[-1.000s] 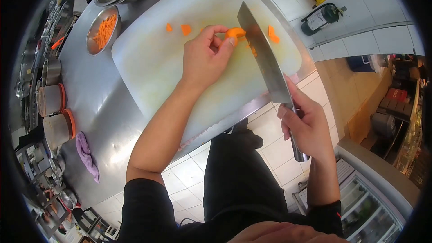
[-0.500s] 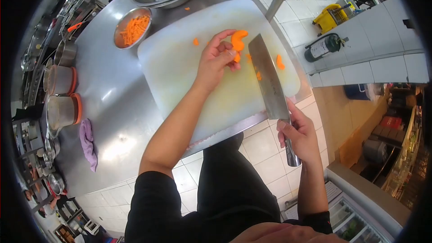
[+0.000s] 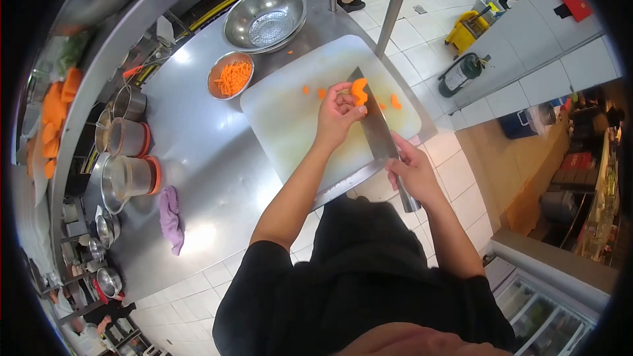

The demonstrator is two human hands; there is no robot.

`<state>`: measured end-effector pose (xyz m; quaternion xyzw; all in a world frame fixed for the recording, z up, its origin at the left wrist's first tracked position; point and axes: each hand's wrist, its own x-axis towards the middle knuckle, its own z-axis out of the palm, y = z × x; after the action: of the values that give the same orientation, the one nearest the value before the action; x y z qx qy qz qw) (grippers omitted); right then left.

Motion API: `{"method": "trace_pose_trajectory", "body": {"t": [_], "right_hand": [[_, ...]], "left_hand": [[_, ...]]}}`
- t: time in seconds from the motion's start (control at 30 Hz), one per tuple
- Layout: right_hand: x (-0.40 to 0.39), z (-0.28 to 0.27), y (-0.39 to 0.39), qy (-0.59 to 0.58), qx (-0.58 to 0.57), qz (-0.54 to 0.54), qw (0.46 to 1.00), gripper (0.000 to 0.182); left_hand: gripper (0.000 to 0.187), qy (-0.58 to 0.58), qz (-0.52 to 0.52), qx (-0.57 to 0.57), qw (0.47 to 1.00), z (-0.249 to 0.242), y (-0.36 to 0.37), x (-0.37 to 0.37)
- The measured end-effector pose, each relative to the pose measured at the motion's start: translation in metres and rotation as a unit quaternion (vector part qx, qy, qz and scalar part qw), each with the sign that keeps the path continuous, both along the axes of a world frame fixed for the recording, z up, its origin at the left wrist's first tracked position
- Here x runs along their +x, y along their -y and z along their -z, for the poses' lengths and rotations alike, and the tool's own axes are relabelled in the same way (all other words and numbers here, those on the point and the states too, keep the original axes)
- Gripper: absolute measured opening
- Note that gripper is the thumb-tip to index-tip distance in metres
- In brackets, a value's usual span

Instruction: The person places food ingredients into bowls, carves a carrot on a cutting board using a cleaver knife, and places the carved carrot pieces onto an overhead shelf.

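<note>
My left hand (image 3: 337, 118) pinches a curved orange piece of carrot (image 3: 359, 90) between thumb and fingers, above the white cutting board (image 3: 290, 109). The fingers of my right hand (image 3: 415, 170) wrap round the handle of a cleaver (image 3: 377, 133). Its broad blade slants across the board, with the carrot piece overlapping the blade near its far end in this view. Beyond the blade lies a loose carrot scrap (image 3: 395, 101), and a few small bits are scattered left of it.
A small metal bowl (image 3: 212, 84) of cut carrot sits at the board's far left corner, beside a large metal bowl (image 3: 295, 16). Pots (image 3: 125, 137) and a purple cloth (image 3: 171, 219) are on the steel table's left. A metal post (image 3: 393, 13) rises beyond the board.
The head view has shifted, so the table appears lower and further right. My left hand has brought the carrot piece closer to the cleaver; both hands keep their holds.
</note>
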<state>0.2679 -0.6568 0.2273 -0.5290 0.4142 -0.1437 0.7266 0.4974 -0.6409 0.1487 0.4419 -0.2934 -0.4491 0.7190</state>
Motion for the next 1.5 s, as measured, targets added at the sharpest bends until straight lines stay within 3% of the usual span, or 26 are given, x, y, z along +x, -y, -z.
{"method": "trace_pose_trajectory", "body": {"t": [0.27,0.4,0.47,0.6,0.67,0.73,0.8,0.87,0.93,1.07,1.13,1.27,1.33,1.4,1.5], "right_hand": [[-0.006,-0.037,-0.015,0.056,-0.048,-0.042,0.996,0.068],[-0.013,-0.048,-0.010,0.040,-0.070,-0.035,0.996,0.068],[-0.013,-0.043,-0.004,0.037,-0.079,-0.049,0.995,0.069],[-0.010,-0.008,0.012,0.002,-0.115,-0.088,0.989,0.070],[-0.002,-0.006,0.011,-0.005,-0.111,-0.120,0.987,0.068],[0.003,0.007,0.012,-0.028,-0.096,-0.118,0.988,0.071],[0.016,0.010,0.022,-0.029,-0.111,-0.171,0.979,0.071],[0.012,0.007,0.024,-0.057,-0.121,-0.167,0.977,0.071],[0.016,0.000,0.026,-0.055,-0.125,-0.179,0.974,0.071],[0.017,0.000,0.030,-0.033,-0.130,-0.176,0.975,0.072],[0.021,-0.002,0.031,-0.030,-0.133,-0.181,0.974,0.071],[0.022,-0.005,0.030,-0.027,-0.122,-0.178,0.976,0.070],[0.021,-0.010,0.028,-0.027,-0.118,-0.175,0.977,0.069],[0.018,-0.013,0.025,-0.030,-0.136,-0.177,0.974,0.068],[0.009,-0.010,0.028,-0.016,-0.140,-0.150,0.979,0.069]], "left_hand": [[0.059,0.120,-0.044,0.126,0.984,0.000,-0.013,0.034],[0.061,0.067,-0.024,0.108,0.992,-0.024,-0.033,0.060],[0.061,0.005,-0.008,0.044,0.999,-0.051,-0.047,0.067],[0.058,0.075,-0.094,-0.025,0.992,-0.123,-0.099,0.071],[0.052,0.322,-0.171,-0.073,0.928,-0.184,-0.141,0.072],[0.043,0.408,-0.265,-0.151,0.861,-0.244,-0.183,0.081],[0.030,0.533,-0.419,-0.106,0.727,-0.326,-0.242,0.105],[0.019,0.574,-0.480,-0.023,0.663,-0.373,-0.269,0.117],[0.023,0.650,-0.455,0.080,0.603,-0.406,-0.293,0.146],[0.022,0.641,-0.449,0.147,0.605,-0.425,-0.311,0.195],[0.022,0.654,-0.490,0.206,0.539,-0.426,-0.304,0.199],[0.022,0.655,-0.519,0.207,0.508,-0.407,-0.294,0.208],[0.022,0.645,-0.522,0.194,0.524,-0.401,-0.292,0.211],[0.021,0.671,-0.533,0.178,0.484,-0.397,-0.295,0.216],[0.019,0.653,-0.542,0.133,0.511,-0.392,-0.298,0.219]]}}
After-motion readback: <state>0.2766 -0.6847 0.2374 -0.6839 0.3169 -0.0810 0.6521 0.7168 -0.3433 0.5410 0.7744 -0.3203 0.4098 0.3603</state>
